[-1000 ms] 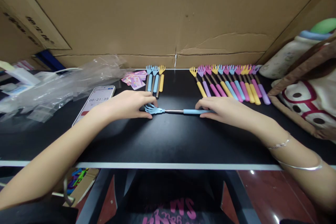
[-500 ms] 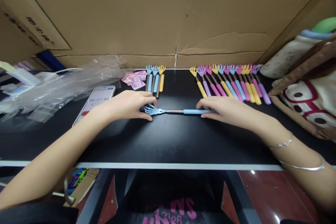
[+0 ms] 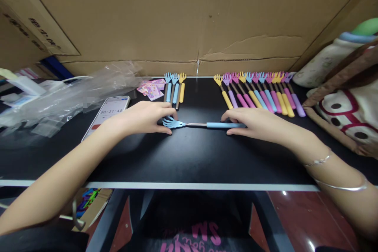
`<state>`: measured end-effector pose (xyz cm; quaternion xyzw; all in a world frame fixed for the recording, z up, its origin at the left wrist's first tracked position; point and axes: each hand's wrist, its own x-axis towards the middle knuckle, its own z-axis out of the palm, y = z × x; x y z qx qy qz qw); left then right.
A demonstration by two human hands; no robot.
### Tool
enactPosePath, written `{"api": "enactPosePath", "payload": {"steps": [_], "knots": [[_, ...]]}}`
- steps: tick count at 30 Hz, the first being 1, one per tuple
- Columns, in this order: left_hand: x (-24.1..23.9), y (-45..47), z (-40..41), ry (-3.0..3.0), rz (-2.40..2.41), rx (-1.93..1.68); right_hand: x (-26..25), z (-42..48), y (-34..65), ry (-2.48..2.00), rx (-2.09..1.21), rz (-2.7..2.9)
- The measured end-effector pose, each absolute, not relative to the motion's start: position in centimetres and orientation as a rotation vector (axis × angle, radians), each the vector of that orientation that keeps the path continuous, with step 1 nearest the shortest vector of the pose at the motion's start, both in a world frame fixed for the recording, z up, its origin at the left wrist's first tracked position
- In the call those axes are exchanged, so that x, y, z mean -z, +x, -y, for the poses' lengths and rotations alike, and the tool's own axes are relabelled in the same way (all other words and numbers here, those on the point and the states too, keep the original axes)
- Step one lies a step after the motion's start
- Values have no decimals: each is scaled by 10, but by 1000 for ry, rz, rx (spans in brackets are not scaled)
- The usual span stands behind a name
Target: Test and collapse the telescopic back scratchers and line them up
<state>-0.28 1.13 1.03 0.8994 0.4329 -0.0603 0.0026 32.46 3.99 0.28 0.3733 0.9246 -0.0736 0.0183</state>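
Left hand [image 3: 141,117] grip pinches the claw end, right hand [image 3: 254,123] grip closed on the handle of the blue back scratcher [image 3: 203,125], extended flat on the table [image 3: 189,157]. Plastic bag [image 3: 73,90] at left: contents unclear.

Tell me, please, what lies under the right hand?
Under the right hand lies the far end of the blue back scratcher, on the black table. Its handle tip is covered, so it cannot be seen. The left hand touches the claw end.
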Motion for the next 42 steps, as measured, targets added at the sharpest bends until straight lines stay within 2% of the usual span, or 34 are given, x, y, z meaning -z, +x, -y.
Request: {"api": "enactPosePath", "payload": {"steps": [42], "knots": [[-11, -4, -11, 2802, -1349, 180, -3, -39, 324, 1168, 302, -2864]]}}
